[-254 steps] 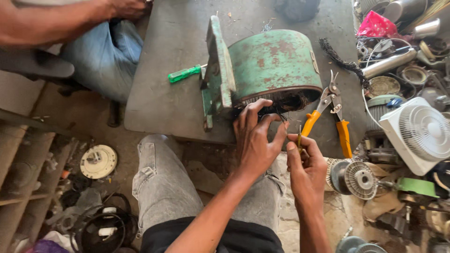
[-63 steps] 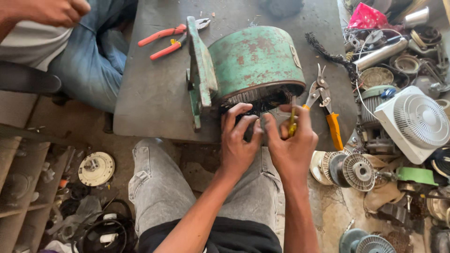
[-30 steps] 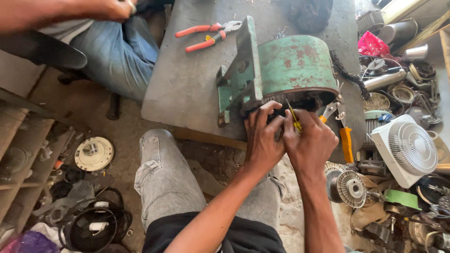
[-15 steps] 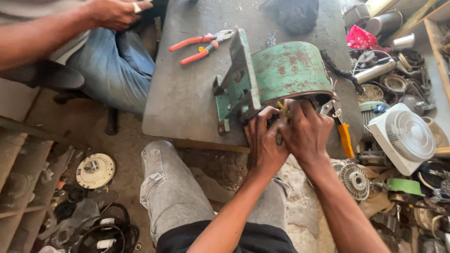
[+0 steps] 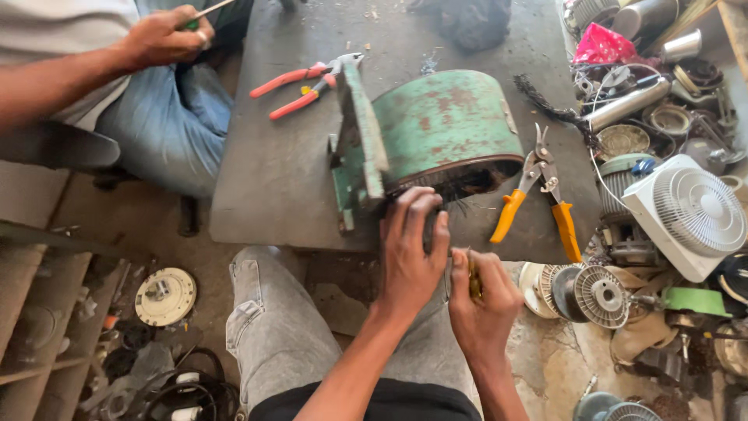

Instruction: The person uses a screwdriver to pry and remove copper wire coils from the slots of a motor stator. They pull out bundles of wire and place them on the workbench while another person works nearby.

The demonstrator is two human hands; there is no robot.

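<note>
The green motor housing point(image 5: 436, 140), rust-spotted, lies on its side on the grey desk point(image 5: 273, 187), open end towards the person. The left hand point(image 5: 409, 257) sits at the housing's six o'clock, fingers spread and pressed against its dark lower rim, clasping nothing. Just at this hand's four o'clock, the right hand point(image 5: 483, 308) has its grip closed around a thin yellow-handled tool point(image 5: 472, 279), below the desk edge. Orange-handled pliers point(image 5: 538, 199) lie at the housing's four o'clock; red-handled pliers point(image 5: 304, 86) at its ten o'clock.
</note>
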